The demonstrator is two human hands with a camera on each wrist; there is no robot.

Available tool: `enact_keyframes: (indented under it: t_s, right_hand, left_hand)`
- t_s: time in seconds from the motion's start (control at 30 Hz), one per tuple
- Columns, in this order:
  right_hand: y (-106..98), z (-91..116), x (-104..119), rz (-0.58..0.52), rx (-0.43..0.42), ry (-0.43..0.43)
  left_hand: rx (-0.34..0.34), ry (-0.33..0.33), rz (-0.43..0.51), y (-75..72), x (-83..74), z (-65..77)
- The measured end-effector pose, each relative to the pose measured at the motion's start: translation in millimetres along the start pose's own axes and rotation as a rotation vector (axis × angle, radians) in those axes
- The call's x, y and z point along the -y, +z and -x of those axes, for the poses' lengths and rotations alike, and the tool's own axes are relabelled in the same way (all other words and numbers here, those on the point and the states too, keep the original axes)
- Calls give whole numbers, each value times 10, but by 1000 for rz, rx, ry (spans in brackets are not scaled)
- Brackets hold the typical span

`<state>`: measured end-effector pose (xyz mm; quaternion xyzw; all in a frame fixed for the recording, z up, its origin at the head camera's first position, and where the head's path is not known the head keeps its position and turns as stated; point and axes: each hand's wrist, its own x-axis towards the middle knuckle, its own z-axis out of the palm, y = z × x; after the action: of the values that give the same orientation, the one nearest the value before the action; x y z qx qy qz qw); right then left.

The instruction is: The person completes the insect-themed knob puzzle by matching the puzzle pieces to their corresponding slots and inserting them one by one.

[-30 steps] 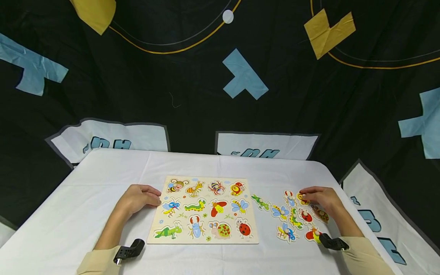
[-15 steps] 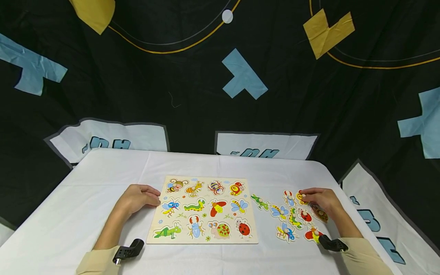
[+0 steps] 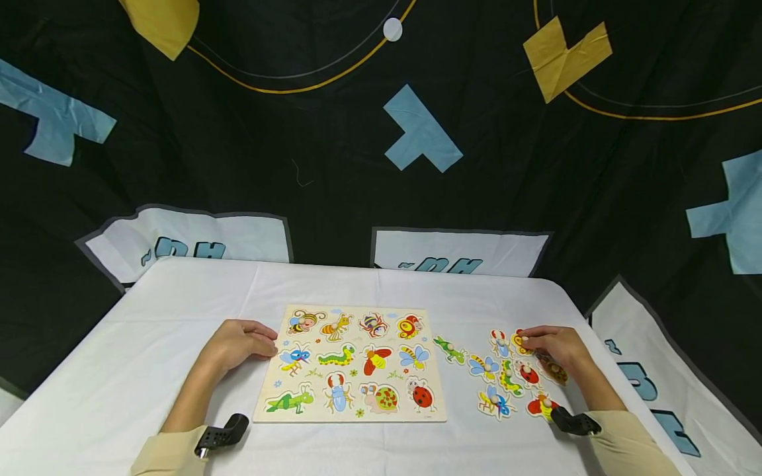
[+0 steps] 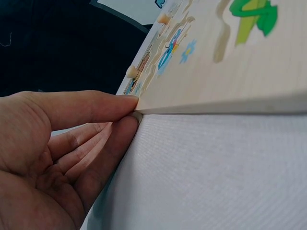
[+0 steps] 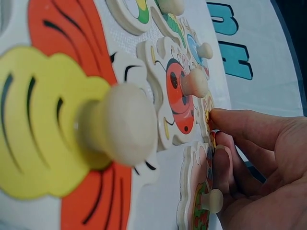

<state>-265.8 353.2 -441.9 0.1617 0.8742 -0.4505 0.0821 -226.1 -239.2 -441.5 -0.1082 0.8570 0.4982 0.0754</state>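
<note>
My left hand (image 3: 238, 342) pinches the left edge of a wooden puzzle board (image 3: 274, 380) printed with insects. In the left wrist view, thumb and fingertip meet at the board's edge, and wooden knobs (image 4: 132, 72) stand up from its far row. At the right, my right hand (image 3: 556, 344) pinches a yellow and red butterfly puzzle piece (image 3: 520, 342), largely covered by the fingers. A ladybug piece (image 5: 180, 96) and a snail piece (image 5: 199, 191) lie close by these fingers. Nearest the right wrist camera is a red and yellow bug piece (image 5: 48, 120) with a big round knob.
Loose knobbed pieces lie right of the board: a grasshopper (image 3: 450, 351), a dragonfly (image 3: 485, 367), a stag beetle (image 3: 501, 342), a caterpillar (image 3: 510, 380) and a blue mosquito (image 3: 495, 402). All rest on a white-covered table (image 3: 333, 284) before a black curtain (image 3: 333, 198).
</note>
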Motion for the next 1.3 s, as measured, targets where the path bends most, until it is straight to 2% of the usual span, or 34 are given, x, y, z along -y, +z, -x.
enact_keyframes:
  t_s: [1.3]
  right_hand:
    - [-16,1,53,-8,-11,-1]
  left_hand:
    - [5,-6,-25,-9,4,0]
